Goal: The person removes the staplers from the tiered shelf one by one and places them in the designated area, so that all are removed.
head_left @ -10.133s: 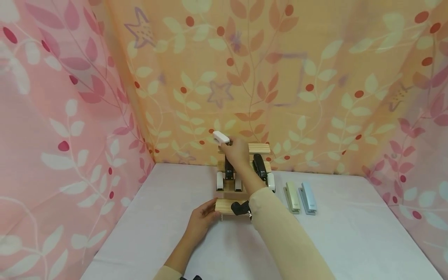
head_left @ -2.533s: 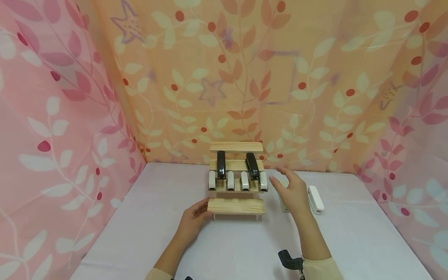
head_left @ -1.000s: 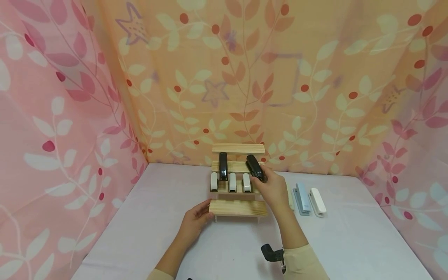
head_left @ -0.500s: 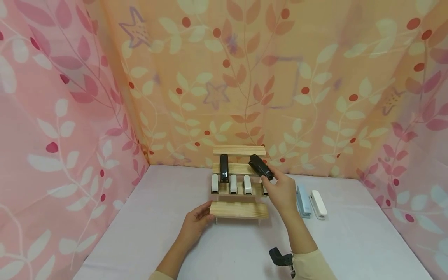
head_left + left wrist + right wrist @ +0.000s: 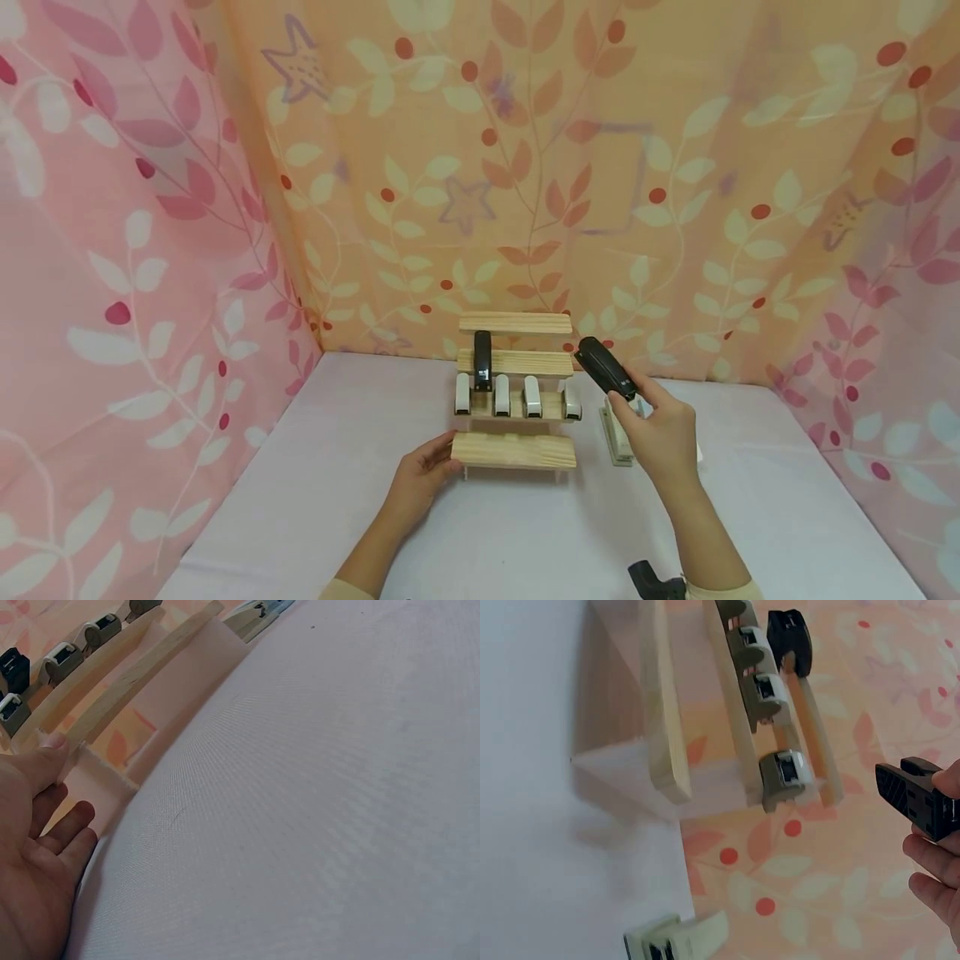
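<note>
My right hand (image 5: 663,429) pinches a black stapler (image 5: 606,367) in the air, to the right of the tiered wooden rack (image 5: 517,451) and over the table. In the right wrist view the black stapler (image 5: 922,796) sits between thumb and fingers, apart from the rack. My left hand (image 5: 422,479) holds the left end of the rack's lowest shelf; the left wrist view has the thumb of that hand (image 5: 34,847) on the board's end. Several small white staplers (image 5: 502,396) line a middle tier. Another black stapler (image 5: 482,361) rests higher, at the left.
A pale green stapler (image 5: 618,442) stands on the white table (image 5: 315,500) right of the rack. Beyond it, a blue stapler and a white one (image 5: 700,454) are mostly hidden by my right hand. Patterned cloth (image 5: 465,167) closes off the back and sides.
My right hand has taken the right black stapler off the rack and carried it rightward. The white stapler it held earlier came to stand on the table. The left hand stays at the shelf.
</note>
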A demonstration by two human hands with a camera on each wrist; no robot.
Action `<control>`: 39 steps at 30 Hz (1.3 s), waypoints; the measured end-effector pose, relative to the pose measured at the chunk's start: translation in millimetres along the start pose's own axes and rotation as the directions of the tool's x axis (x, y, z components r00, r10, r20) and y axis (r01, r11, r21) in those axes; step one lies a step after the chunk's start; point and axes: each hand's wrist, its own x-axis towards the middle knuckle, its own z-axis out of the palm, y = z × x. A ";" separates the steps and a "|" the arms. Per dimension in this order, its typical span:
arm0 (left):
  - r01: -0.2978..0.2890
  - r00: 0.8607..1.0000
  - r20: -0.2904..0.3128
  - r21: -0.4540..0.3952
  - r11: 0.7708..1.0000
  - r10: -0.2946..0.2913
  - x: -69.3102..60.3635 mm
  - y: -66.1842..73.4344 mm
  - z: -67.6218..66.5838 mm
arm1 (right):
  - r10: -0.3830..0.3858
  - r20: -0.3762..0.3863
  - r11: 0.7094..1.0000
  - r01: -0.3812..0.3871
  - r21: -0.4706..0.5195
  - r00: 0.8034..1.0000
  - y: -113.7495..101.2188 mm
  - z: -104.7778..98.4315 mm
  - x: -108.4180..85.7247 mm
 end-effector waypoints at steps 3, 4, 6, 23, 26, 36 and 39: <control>0.003 1.000 -0.004 0.003 1.000 -0.003 -0.2 0.0 -0.6 | -0.009 -0.009 0.999 0.009 -0.033 1.000 2.1 -11.5 -1.3; 0.003 1.000 -0.004 0.008 1.000 -0.003 -0.3 -0.1 -0.8 | -0.006 -0.011 0.999 0.005 -0.047 1.000 2.7 -15.7 -1.9; 0.008 1.000 -0.006 0.016 1.000 -0.008 -0.3 -0.1 -1.0 | 0.006 -0.014 0.998 -0.007 -0.070 1.000 4.1 -24.4 -3.8; 0.010 1.000 -0.005 0.034 0.999 -0.010 1.7 -0.8 -1.1 | 0.059 -0.074 0.980 -0.072 -0.188 0.996 35.9 -63.8 -11.7; 0.014 1.000 -0.006 0.024 1.000 -0.014 1.3 -0.6 -0.8 | 0.062 -0.089 0.978 -0.078 -0.191 0.994 42.7 -67.8 -9.9; 0.014 1.000 -0.008 0.012 1.000 -0.014 0.3 -1.3 0.0 | 0.142 -0.127 0.962 -0.167 -0.217 0.982 67.9 -81.5 -8.3; 0.025 1.000 -0.008 0.000 1.000 -0.025 0.7 -0.9 -0.6 | 0.201 -0.114 0.949 -0.223 -0.224 0.973 74.0 -85.9 -8.3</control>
